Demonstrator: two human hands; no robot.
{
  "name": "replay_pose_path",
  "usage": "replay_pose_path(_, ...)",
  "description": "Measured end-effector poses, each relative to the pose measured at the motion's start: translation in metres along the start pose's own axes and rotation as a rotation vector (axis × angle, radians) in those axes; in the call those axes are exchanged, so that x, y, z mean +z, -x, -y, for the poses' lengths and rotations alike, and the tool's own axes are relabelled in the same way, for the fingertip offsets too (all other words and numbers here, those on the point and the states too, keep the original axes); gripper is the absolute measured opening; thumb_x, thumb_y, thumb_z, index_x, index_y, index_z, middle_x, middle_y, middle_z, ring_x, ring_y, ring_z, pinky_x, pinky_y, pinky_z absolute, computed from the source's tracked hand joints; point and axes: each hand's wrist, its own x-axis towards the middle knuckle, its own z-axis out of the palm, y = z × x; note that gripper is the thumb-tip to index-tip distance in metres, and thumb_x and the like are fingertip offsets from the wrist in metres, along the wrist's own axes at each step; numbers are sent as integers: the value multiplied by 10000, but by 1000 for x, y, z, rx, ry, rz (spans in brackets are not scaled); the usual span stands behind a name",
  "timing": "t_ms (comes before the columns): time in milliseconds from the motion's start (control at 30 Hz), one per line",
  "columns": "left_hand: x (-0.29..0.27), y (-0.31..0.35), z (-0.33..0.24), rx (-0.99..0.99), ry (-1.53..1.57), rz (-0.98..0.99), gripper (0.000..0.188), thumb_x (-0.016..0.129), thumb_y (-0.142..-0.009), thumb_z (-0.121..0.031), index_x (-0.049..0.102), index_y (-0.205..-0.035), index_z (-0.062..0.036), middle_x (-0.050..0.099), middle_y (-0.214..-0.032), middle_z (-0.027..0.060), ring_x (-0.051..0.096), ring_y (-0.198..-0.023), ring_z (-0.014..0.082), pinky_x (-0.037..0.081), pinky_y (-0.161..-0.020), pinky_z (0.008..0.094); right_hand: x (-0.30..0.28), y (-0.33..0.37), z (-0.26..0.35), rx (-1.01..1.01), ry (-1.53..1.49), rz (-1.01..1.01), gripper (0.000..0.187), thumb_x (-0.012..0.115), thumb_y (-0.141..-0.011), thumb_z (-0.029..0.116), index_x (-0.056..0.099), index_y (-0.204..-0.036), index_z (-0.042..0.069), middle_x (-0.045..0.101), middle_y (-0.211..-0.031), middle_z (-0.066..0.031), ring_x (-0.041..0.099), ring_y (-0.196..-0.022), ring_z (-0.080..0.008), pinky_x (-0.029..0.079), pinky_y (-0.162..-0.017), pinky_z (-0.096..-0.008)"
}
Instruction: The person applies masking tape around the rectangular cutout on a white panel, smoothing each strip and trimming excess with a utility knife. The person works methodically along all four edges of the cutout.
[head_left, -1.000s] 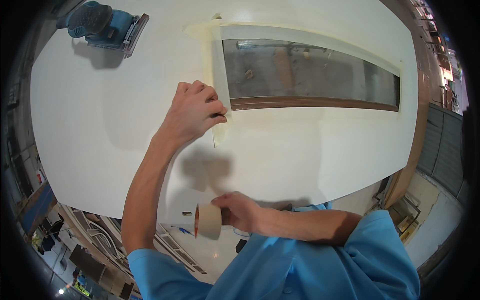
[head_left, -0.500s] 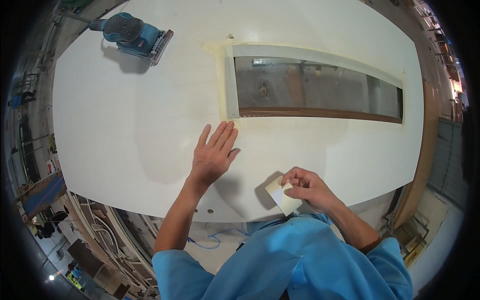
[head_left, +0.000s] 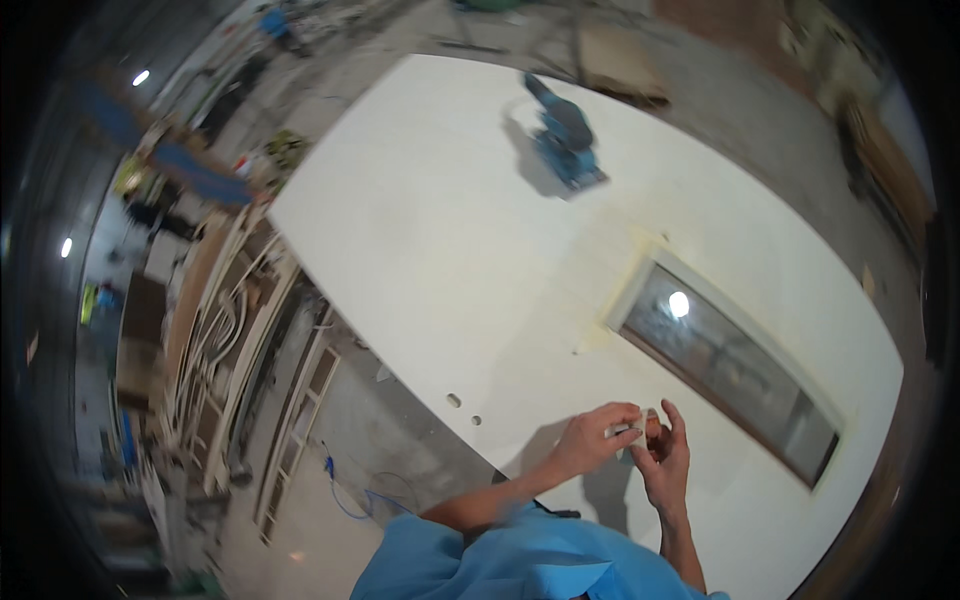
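My left hand (head_left: 597, 437) and my right hand (head_left: 666, 468) meet over the near side of a white door panel (head_left: 430, 230). Between them is a small pale folded sheet (head_left: 644, 430), perhaps sandpaper, partly hidden by my fingers and blurred. Left thumb and fingers pinch its left side. The right hand's fingers curl about its other side, index finger raised. Just beyond my hands lies a long glass pane (head_left: 735, 355) set in the panel, with pale tape (head_left: 640, 290) around part of its edge. A blue electric sander (head_left: 568, 140) rests on the panel's far part.
Two small holes (head_left: 454, 400) pierce the panel near its left edge. On the left, wooden frames and strips (head_left: 215, 350) stand stacked on the floor. A blue hose (head_left: 345, 505) lies below the panel. Far off at upper left is a person in blue (head_left: 275, 25).
My left hand has left the panel by the pane's corner and joined my right hand at the folded sheet. The view has turned and swung left, showing more of the floor.
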Motion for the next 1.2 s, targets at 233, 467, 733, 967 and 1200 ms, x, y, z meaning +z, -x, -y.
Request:
replay_pose_path(233,10,13,-33,303,-262,-520,155,708,-992,-121,734,-1113,-27,759,-1242,123,726,-1169,270,591,-951,381,-12,-11,29,-180,146,208,786,716,-830,-17,418,-1558,8,746,-1133,-155,673,-948,-203,533,-903,-352)
replay_pose_path(467,27,16,-59,199,33,-674,132,667,-1017,-85,686,-1110,6,765,-1201,152,749,-1101,303,596,-932,385,-42,-11,53,-973,933,208,362,776,-797,26,594,-1109,55,675,-1254,-140,594,-1257,-370,303,-1182,-580)
replay_pose_path(733,70,8,-59,380,-245,-816,75,641,-1019,-56,596,-1044,-1,702,-1032,143,720,-926,339,586,-796,413,-73,-39,40,-838,788,251,210,805,-795,63,633,-911,29,660,-862,-133,628,-993,-408,461,-1019,-542)
replay_pose_path(967,82,-1,-58,316,75,-686,263,657,-1043,-171,565,-1239,-23,718,-1194,135,734,-1034,301,592,-864,406,-90,-34,32,-608,599,352,250,797,-821,52,667,-1032,9,702,-964,-178,646,-1035,-409,513,-918,-484)
replay_pose_path(1200,82,3,-57,286,25,-757,326,688,-934,58,649,-1246,-25,795,-1131,105,765,-1099,276,627,-918,362,-82,-20,30,-524,513,314,303,766,-832,43,663,-1111,-9,722,-1077,-167,682,-978,-349,504,-947,-427)
